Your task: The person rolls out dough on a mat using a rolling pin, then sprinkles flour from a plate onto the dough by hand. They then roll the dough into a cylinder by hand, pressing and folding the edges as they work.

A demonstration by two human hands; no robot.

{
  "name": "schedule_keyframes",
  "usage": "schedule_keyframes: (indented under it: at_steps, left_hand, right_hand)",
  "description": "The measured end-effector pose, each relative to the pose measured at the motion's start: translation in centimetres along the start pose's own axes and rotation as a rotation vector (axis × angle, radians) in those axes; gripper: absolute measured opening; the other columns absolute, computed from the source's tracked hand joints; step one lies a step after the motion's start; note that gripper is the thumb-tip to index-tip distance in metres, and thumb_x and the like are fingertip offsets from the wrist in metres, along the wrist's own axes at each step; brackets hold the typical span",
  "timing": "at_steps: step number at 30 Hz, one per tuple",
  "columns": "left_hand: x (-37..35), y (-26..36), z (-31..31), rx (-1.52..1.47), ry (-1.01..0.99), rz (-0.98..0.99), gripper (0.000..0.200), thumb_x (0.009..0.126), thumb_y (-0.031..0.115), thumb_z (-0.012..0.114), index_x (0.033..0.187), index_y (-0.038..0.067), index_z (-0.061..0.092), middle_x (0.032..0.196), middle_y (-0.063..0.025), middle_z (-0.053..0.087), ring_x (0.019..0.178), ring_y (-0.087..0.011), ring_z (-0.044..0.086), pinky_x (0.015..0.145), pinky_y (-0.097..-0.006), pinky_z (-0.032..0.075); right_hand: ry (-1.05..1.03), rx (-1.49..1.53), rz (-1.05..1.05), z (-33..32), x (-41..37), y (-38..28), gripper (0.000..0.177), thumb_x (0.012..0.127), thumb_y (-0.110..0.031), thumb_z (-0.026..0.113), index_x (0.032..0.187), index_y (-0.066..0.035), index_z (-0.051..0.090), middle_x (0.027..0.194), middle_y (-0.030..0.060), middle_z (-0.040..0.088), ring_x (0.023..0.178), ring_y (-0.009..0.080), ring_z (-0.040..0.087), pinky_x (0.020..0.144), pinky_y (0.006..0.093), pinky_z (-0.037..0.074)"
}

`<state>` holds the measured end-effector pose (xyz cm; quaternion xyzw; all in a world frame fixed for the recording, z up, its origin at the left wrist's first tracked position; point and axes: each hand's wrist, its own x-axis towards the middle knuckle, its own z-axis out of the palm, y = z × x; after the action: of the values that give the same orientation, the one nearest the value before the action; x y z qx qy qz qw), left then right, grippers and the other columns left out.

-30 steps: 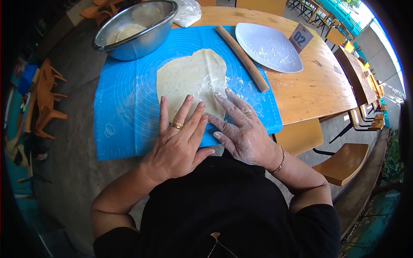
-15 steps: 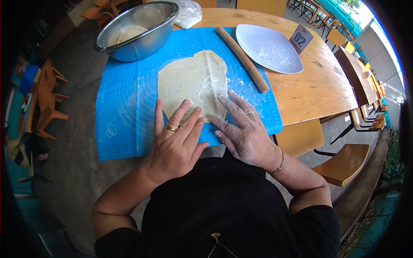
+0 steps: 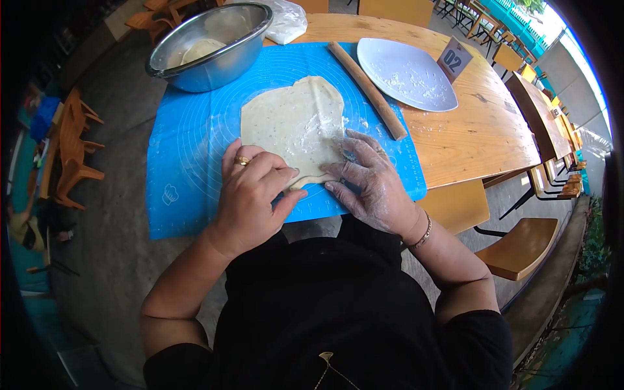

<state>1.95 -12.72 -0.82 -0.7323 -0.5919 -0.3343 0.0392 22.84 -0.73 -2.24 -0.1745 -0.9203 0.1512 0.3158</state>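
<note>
A thin, speckled sheet of dough (image 3: pixel 292 120) lies flat on a blue baking mat (image 3: pixel 188 175), with loose flour on its right half. Its near edge is lifted and curled over between my hands. My left hand (image 3: pixel 253 188) has its fingers bent and its thumb and fingertips pinching the near left part of that edge. Coated in flour, my right hand (image 3: pixel 374 188) grips the near right corner, the thumb under the curled edge and the fingers above.
A steel bowl (image 3: pixel 218 68) holding a dough ball (image 3: pixel 203 50) stands at the mat's far left. A rolling pin (image 3: pixel 367 91) lies right of the sheet. Beyond are a floury white plate (image 3: pixel 406 75), a "02" sign (image 3: pixel 454 60) and a plastic bag (image 3: pixel 286 23) on the wooden table (image 3: pixel 478 133).
My left hand's fingers have gone from spread out to pinched on the dough's near edge. That edge has risen and curled. My right fingers have closed in on the corner.
</note>
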Motion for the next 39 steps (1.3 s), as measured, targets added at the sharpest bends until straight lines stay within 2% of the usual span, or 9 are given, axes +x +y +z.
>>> schedule_keyframes:
  at_steps: [4, 6, 10, 12, 21, 24, 30, 36, 39]
  left_hand:
    - [0.5, 0.5, 0.6, 0.063, -0.072, 0.068, 0.018, 0.080, 0.016, 0.079, 0.094, 0.007, 0.076, 0.094, -0.0043, 0.062, 0.103, -0.0247, 0.056, 0.110, -0.0533, 0.030]
    - [0.7, 0.1, 0.6, 0.050, -0.103, 0.081, 0.018, 0.077, 0.011, 0.080, 0.093, 0.005, 0.075, 0.093, -0.0059, 0.063, 0.096, -0.0250, 0.058, 0.098, -0.0439, 0.039]
    - [0.9, -0.2, 0.9, 0.003, -0.110, 0.128, 0.015, 0.077, 0.009, 0.079, 0.090, 0.005, 0.073, 0.090, -0.0059, 0.063, 0.092, -0.0256, 0.057, 0.094, -0.0432, 0.040]
    - [1.3, 0.3, 1.2, -0.014, 0.005, 0.125, 0.012, 0.078, 0.008, 0.079, 0.088, 0.004, 0.072, 0.087, -0.0059, 0.063, 0.090, -0.0258, 0.057, 0.092, -0.0426, 0.041]
    - [1.3, -1.1, 0.4, -0.033, -0.152, 0.173, 0.013, 0.077, 0.008, 0.079, 0.088, 0.005, 0.073, 0.086, -0.0057, 0.063, 0.087, -0.0252, 0.058, 0.087, -0.0404, 0.043]
    - [1.5, -0.2, 0.0, -0.002, -0.038, 0.136, 0.012, 0.077, 0.008, 0.080, 0.087, 0.005, 0.073, 0.085, -0.0062, 0.063, 0.086, -0.0251, 0.058, 0.086, -0.0398, 0.044]
    - [1.3, 0.1, 0.9, 0.024, -0.154, 0.195, 0.017, 0.077, 0.008, 0.080, 0.092, 0.003, 0.074, 0.086, -0.0071, 0.062, 0.085, -0.0265, 0.058, 0.086, -0.0410, 0.045]
    - [0.8, 0.5, 0.2, -0.001, -0.066, 0.156, 0.012, 0.077, 0.007, 0.079, 0.086, 0.002, 0.072, 0.084, -0.0079, 0.062, 0.085, -0.0267, 0.058, 0.085, -0.0403, 0.045]
    - [0.8, 0.9, 0.1, 0.023, -0.096, 0.191, 0.010, 0.078, 0.006, 0.078, 0.085, 0.001, 0.072, 0.083, -0.0085, 0.061, 0.084, -0.0266, 0.058, 0.083, -0.0400, 0.046]
  right_hand:
    - [-0.005, 0.028, -0.039, 0.5, 0.2, -0.1, 0.021, 0.081, -0.014, 0.081, 0.100, -0.006, 0.077, 0.127, 0.0201, 0.061, 0.128, 0.0438, 0.052, 0.106, 0.0502, 0.045]
    - [-0.008, 0.017, -0.048, 0.4, 0.2, 0.1, 0.021, 0.081, -0.014, 0.081, 0.099, -0.006, 0.076, 0.127, 0.0197, 0.061, 0.129, 0.0437, 0.052, 0.106, 0.0503, 0.044]
    - [-0.035, 0.018, -0.048, 0.1, 0.2, 0.4, 0.020, 0.079, -0.014, 0.082, 0.097, -0.007, 0.076, 0.127, 0.0190, 0.061, 0.129, 0.0438, 0.052, 0.105, 0.0500, 0.046]
    - [-0.017, 0.022, -0.051, 0.2, 0.3, 0.2, 0.019, 0.079, -0.013, 0.082, 0.096, -0.007, 0.076, 0.126, 0.0186, 0.061, 0.129, 0.0438, 0.052, 0.105, 0.0499, 0.046]
    - [-0.012, -0.003, -0.093, -0.4, 0.2, 0.6, 0.019, 0.078, -0.013, 0.082, 0.095, -0.007, 0.076, 0.128, 0.0181, 0.061, 0.129, 0.0426, 0.052, 0.105, 0.0492, 0.046]
    - [-0.047, -0.066, -0.050, -1.0, 0.1, 0.4, 0.020, 0.077, -0.013, 0.083, 0.095, -0.007, 0.076, 0.130, 0.0181, 0.060, 0.130, 0.0422, 0.052, 0.105, 0.0491, 0.046]
    - [-0.054, -0.021, -0.141, 0.0, 0.4, -0.2, 0.022, 0.078, -0.015, 0.082, 0.097, -0.006, 0.075, 0.129, 0.0187, 0.060, 0.129, 0.0422, 0.052, 0.106, 0.0490, 0.045]
    - [-0.058, -0.074, -0.089, -0.7, 0.1, 0.3, 0.021, 0.078, -0.012, 0.082, 0.096, -0.006, 0.074, 0.127, 0.0181, 0.060, 0.129, 0.0421, 0.053, 0.104, 0.0488, 0.047]
    - [-0.027, -0.060, -0.102, -0.6, 0.3, -0.4, 0.019, 0.078, -0.012, 0.082, 0.094, -0.006, 0.074, 0.125, 0.0174, 0.061, 0.127, 0.0416, 0.054, 0.104, 0.0487, 0.047]
